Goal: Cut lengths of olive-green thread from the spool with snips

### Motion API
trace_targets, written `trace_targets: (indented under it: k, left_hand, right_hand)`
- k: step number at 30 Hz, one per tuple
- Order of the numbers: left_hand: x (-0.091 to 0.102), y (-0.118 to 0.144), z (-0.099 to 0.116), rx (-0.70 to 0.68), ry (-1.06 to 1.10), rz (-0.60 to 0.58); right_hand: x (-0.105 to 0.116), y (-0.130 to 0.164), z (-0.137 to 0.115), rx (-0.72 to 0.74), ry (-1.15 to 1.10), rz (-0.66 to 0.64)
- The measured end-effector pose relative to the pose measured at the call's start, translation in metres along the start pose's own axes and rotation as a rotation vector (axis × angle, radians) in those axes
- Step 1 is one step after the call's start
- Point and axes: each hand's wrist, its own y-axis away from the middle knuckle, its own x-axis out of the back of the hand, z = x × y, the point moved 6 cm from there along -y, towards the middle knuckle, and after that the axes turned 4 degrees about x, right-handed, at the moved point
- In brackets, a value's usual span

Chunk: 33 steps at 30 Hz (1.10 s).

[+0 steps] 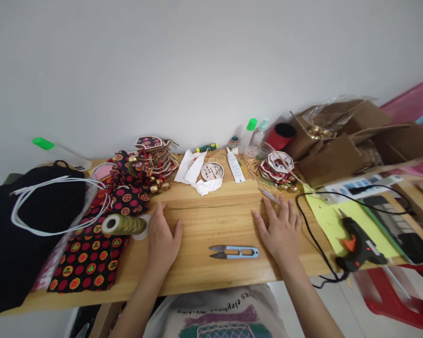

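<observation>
Your left hand and right hand lie flat on the wooden table, fingers loosely spread, holding nothing. The thread snips lie between them, near the front edge. Keep your palms off the blades; the ribbon spool lies just beside your left hand.

Little legible print on our bench

On our shirt, below both hands, we read upside-down "elephant"; the round tag beyond them bears characters too small to read.
</observation>
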Motion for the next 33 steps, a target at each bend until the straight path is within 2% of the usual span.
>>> trace_targets:
  k: [9,21,33]
  left_hand:
    - [-0.001,0.001,-0.001,-0.002,-0.044,-0.002]
    - [0.001,0.002,0.011,-0.166,-0.184,-0.003]
    - [0.000,0.003,0.011,-0.123,-0.197,0.005]
  right_hand:
    - [0.000,0.000,0.000,0.000,0.005,0.011]
    - [-0.001,0.000,0.001,0.003,0.022,0.022]
    - [0.000,-0.001,-0.001,0.008,0.002,-0.003]
